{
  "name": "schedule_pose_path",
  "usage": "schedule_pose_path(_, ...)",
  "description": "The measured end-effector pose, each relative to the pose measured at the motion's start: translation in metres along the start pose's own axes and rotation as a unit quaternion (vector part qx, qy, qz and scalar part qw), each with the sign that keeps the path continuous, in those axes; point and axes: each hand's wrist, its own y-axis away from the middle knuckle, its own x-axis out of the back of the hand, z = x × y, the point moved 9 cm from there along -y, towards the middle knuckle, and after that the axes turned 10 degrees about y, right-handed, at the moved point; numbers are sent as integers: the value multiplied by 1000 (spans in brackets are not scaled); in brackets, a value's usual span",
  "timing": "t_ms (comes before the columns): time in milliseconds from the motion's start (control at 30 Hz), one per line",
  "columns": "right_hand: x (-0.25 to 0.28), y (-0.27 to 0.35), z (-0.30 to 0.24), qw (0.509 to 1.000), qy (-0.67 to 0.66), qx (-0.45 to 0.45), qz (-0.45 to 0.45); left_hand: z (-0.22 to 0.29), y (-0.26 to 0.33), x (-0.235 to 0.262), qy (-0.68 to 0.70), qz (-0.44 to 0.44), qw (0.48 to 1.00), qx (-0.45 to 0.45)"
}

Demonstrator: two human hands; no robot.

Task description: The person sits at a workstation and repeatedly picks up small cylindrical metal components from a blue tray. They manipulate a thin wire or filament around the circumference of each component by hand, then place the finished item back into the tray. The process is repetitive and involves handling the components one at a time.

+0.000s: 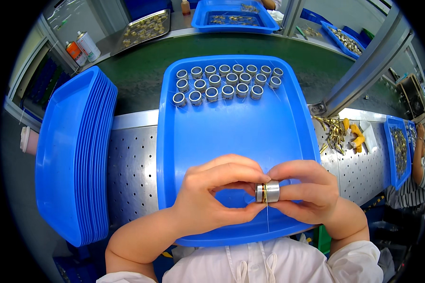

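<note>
Head view of a short metal tube, held sideways over the near part of a blue tray, pinched from the left by the left hand and from the right by the right hand. Trailing from its middle, a thin wire. Three rows of upright tubes at the tray's far end. Leftward, a stack of blue trays.
</note>
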Motion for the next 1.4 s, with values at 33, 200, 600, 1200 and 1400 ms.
schedule_pose_path(33, 0, 0, 0, 1000, -1, 3, -1, 0, 0, 0, 5, 0, 1000, -2)
schedule_pose_path(200, -1, 1, 2, 1000, -21, -2, 5, -2, 0, 0, 29, 10, 1000, 4)
schedule_pose_path(600, -5, 3, 10, 998, -59, -33, 19, -7, 1, 3, 32, 37, 999, 21)
schedule_pose_path(1200, -7, 0, 9, 998, -51, -31, 1, -13, 2, 3, 36, 27, 998, 53)
schedule_pose_path(1400, -8, 1, 13, 996, -75, -49, -6, -16, 3, 3, 55, 27, 995, 74)
